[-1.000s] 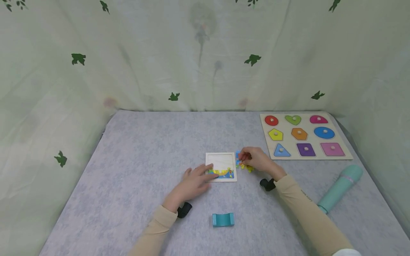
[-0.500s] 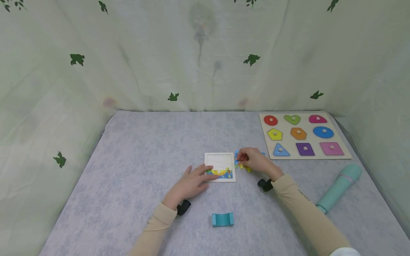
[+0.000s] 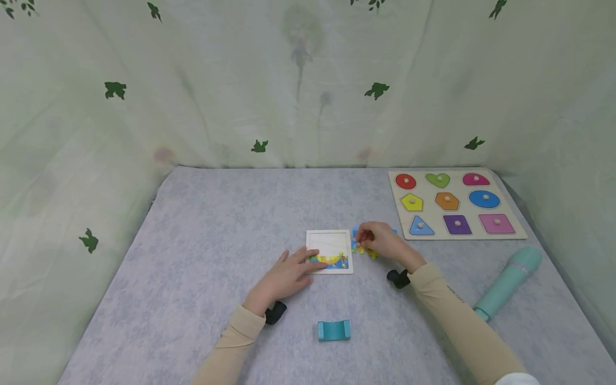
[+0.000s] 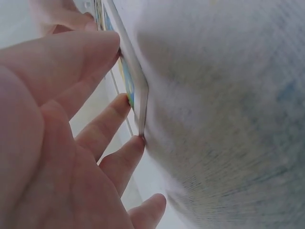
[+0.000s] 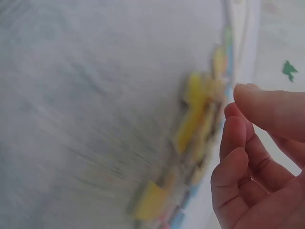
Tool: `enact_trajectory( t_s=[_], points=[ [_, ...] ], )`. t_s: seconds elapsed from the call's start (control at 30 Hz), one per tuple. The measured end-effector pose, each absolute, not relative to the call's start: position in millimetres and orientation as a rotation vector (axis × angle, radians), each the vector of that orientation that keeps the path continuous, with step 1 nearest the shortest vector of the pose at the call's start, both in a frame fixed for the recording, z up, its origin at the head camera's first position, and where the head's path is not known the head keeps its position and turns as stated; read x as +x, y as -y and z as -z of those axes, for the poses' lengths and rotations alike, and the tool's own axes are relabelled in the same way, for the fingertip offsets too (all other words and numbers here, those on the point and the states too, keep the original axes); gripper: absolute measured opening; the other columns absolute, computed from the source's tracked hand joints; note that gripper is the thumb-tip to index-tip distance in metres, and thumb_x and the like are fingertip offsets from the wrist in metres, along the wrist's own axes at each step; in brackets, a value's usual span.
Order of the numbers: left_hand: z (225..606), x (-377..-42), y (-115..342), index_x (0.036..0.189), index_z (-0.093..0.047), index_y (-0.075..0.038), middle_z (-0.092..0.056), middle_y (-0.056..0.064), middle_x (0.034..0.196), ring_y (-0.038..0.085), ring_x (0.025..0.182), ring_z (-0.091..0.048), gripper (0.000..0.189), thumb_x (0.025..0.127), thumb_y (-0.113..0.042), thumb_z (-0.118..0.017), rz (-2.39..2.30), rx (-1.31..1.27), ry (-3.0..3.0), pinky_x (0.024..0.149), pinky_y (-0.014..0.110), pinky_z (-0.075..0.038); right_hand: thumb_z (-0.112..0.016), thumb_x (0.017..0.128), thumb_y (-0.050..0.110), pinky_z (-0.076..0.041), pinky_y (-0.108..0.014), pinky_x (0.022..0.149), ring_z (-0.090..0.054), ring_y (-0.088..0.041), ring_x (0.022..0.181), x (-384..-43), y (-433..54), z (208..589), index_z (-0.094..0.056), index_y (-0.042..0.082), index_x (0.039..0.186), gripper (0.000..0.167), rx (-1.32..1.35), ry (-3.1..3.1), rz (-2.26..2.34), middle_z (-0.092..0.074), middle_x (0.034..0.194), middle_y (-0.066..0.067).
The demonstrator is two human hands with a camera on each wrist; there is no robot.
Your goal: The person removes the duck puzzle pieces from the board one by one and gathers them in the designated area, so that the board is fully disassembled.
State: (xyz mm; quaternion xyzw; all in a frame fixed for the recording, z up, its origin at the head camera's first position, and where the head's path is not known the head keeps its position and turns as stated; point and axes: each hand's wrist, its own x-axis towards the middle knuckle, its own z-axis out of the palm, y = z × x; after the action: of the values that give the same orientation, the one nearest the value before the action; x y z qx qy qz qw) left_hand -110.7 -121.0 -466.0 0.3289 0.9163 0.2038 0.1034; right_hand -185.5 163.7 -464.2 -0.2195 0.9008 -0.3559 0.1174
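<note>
Now the squarish puzzle frame (image 3: 328, 242) lies flat, left of loose pieces (image 5: 189, 121), filled strip (image 3: 339, 261) nearside. The left hand (image 3: 284, 277) touches it, fingers outstretched; the right hand's (image 3: 383, 239) fingers bend at the pieces, grasp unclear.

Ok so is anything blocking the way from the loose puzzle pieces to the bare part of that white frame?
Nothing visible does. The loose pieces lie just right of the frame, partly beneath the right hand, with only the frame's rim between. The left hand rests at the frame's lower left.
</note>
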Motion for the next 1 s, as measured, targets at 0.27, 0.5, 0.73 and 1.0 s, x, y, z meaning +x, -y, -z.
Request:
enact_trajectory(
  t_s=[0.27, 0.5, 0.73, 1.0],
  points=[
    [468.2, -108.0, 116.5, 0.134, -0.059, -0.021, -0.037, 0.006, 0.150, 0.032, 0.141, -0.022, 0.037, 0.097, -0.020, -0.058, -0.650, 0.956, -2.697, 0.105, 0.066, -0.015, -0.068, 0.085, -0.003, -0.047, -0.033, 0.073, -0.053, -0.018, 0.078, -175.2, -154.5, 453.6, -0.065, 0.002, 0.093, 0.010, -0.732, -2.576, 1.121, -0.061, 0.086, -0.002],
    [468.8, -109.2, 105.3, 0.136, -0.057, -0.018, -0.040, 0.000, 0.149, 0.026, 0.141, -0.024, 0.038, 0.097, -0.023, -0.056, -0.670, 1.007, -2.660, 0.106, 0.065, -0.012, -0.070, 0.082, -0.001, -0.046, -0.029, 0.072, -0.050, -0.014, 0.078, -162.3, -131.4, 458.6, -0.065, 0.005, 0.097, 0.017, -0.842, -2.563, 0.925, -0.058, 0.086, 0.001],
    [466.9, -107.1, 99.9, 0.134, -0.058, -0.015, -0.044, 0.002, 0.145, 0.028, 0.139, -0.030, 0.038, 0.097, -0.019, -0.056, -0.626, 0.981, -2.686, 0.105, 0.065, -0.016, -0.070, 0.078, -0.007, -0.044, -0.029, 0.067, -0.048, -0.015, 0.072, -155.3, -121.6, 458.5, -0.064, 0.001, 0.099, 0.024, -0.814, -2.571, 0.895, -0.057, 0.080, -0.002],
    [464.5, -106.6, 98.4, 0.132, -0.060, -0.014, -0.046, 0.001, 0.144, 0.028, 0.138, -0.031, 0.036, 0.096, -0.018, -0.058, -0.671, 0.943, -2.685, 0.104, 0.068, -0.015, -0.060, 0.079, -0.013, -0.042, -0.031, 0.065, -0.046, -0.014, 0.068, -149.1, -121.6, 459.2, -0.064, 0.006, 0.097, 0.026, -0.833, -2.600, 0.979, -0.054, 0.079, -0.003]
  ],
)
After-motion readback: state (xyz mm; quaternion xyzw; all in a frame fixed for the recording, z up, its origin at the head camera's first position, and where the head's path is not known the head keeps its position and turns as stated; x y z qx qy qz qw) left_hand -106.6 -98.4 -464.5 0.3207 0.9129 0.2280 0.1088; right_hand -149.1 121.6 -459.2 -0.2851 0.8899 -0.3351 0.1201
